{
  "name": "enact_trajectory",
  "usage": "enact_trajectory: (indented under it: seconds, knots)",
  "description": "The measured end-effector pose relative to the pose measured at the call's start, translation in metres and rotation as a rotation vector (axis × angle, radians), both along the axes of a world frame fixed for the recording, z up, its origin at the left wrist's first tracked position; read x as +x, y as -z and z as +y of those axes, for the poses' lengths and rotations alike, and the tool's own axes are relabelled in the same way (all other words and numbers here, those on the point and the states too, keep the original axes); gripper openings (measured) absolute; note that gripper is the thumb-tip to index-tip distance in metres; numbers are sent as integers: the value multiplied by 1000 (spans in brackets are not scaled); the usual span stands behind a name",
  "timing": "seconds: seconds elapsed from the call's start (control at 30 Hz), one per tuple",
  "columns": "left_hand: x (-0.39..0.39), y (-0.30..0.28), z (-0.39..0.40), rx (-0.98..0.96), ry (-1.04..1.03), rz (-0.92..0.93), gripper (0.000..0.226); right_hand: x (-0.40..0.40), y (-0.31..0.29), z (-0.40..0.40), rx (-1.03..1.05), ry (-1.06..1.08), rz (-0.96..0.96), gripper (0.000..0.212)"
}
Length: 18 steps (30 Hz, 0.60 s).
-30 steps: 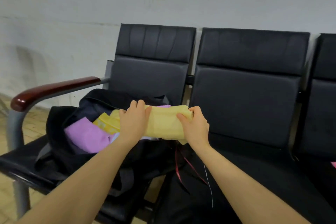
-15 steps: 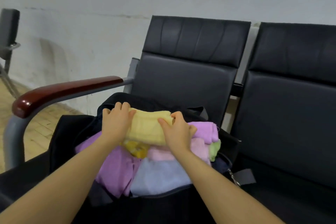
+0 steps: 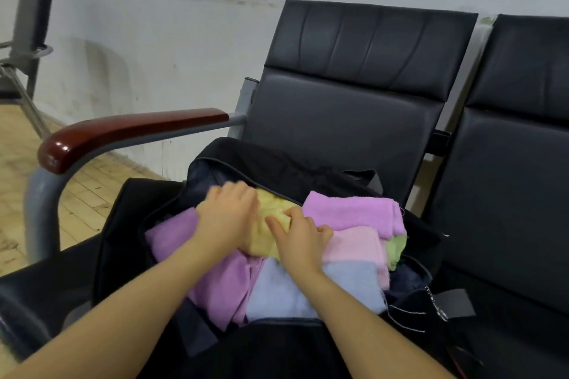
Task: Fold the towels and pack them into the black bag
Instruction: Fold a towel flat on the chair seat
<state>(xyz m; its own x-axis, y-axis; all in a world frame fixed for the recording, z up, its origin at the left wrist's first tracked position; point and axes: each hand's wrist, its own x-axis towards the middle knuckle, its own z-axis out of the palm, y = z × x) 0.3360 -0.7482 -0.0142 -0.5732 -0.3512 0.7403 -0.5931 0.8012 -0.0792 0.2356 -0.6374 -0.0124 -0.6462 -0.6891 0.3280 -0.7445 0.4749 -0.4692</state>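
Hands press a folded yellow terry towel [image 3: 271,226] into the open black fabric bag [image 3: 308,169] on the chair seat. The left hand [image 3: 229,218] lies flat over its left end; the right hand [image 3: 300,238] pinches its right edge with curled fingers.

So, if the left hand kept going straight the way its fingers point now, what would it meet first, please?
The left hand lies on the yellow towel with its fingers pointing up and away towards the bag's far wall. It would probably meet the black bag lining first, though depth is hard to judge.
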Motion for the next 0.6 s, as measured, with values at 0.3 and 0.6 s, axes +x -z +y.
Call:
enact_trajectory:
  seconds: [0.3,0.6]
  knots:
    - [2,10,19,717,-92,-546,50,-36,-10,52,559,-167,309,54]
    - [-20,16,40,711,53,-501,48,-42,-6,78,682,-34,245,54]
